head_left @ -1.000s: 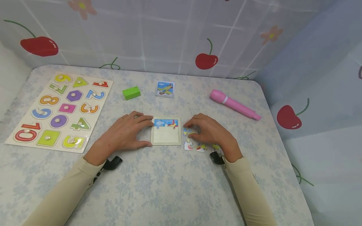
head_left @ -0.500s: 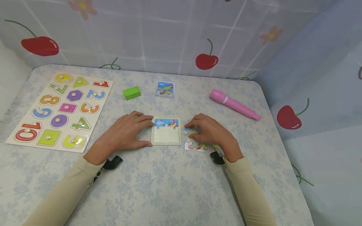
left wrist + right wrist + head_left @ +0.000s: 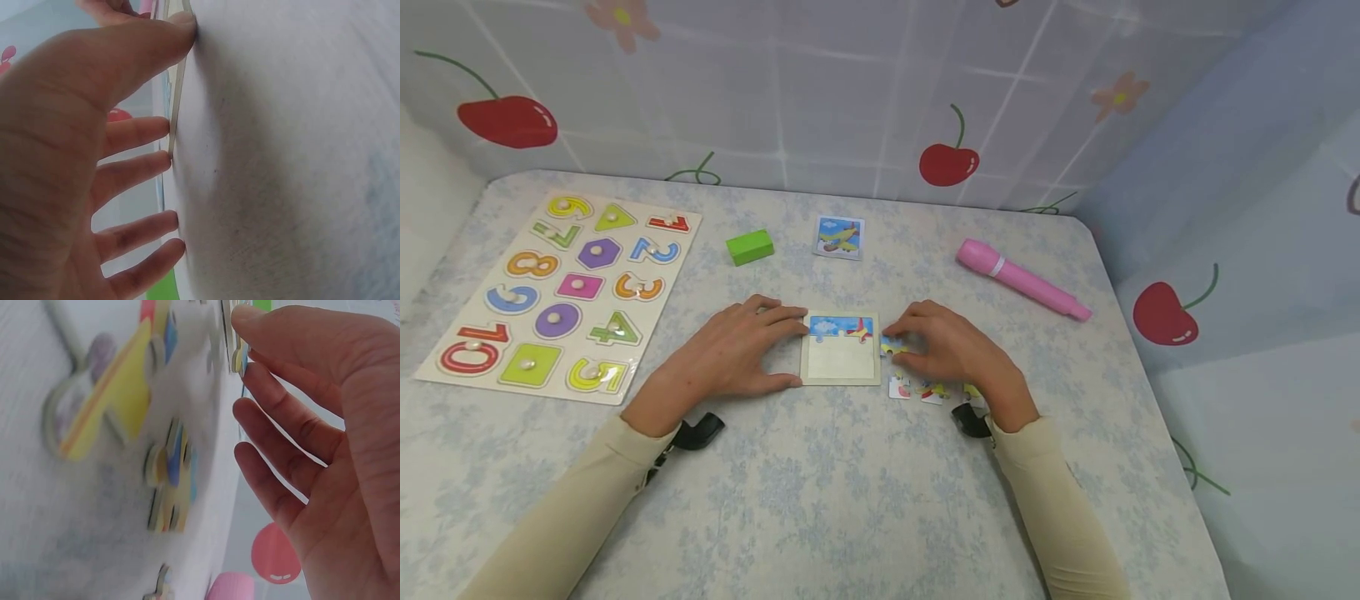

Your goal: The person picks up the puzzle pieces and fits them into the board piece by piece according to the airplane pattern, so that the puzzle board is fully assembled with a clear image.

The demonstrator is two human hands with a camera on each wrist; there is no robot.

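A small square puzzle tray (image 3: 840, 364) lies mid-table; sky and airplane-tail pieces fill its top strip, and its lower part is bare. My left hand (image 3: 726, 354) touches the tray's left side with spread fingertips and thumb. Just right of the tray, my right hand (image 3: 958, 350) pinches a puzzle piece (image 3: 891, 344) between thumb and fingers. That piece shows blue and yellow edges (image 3: 240, 356) in the right wrist view, mostly hidden by the thumb. Below this hand lie loose puzzle pieces (image 3: 932, 392), one partly covered by the wrist.
Behind the tray are a green block (image 3: 749, 247) and an airplane picture card (image 3: 838, 237). A pink microphone-like stick (image 3: 1022, 279) lies at the back right. The number-and-shape peg board (image 3: 561, 296) occupies the left. A cherry-printed curtain (image 3: 850, 100) borders the table's back.
My right hand has shifted slightly left with the puzzle piece, closer to the tray's right edge. The left hand stays against the tray.
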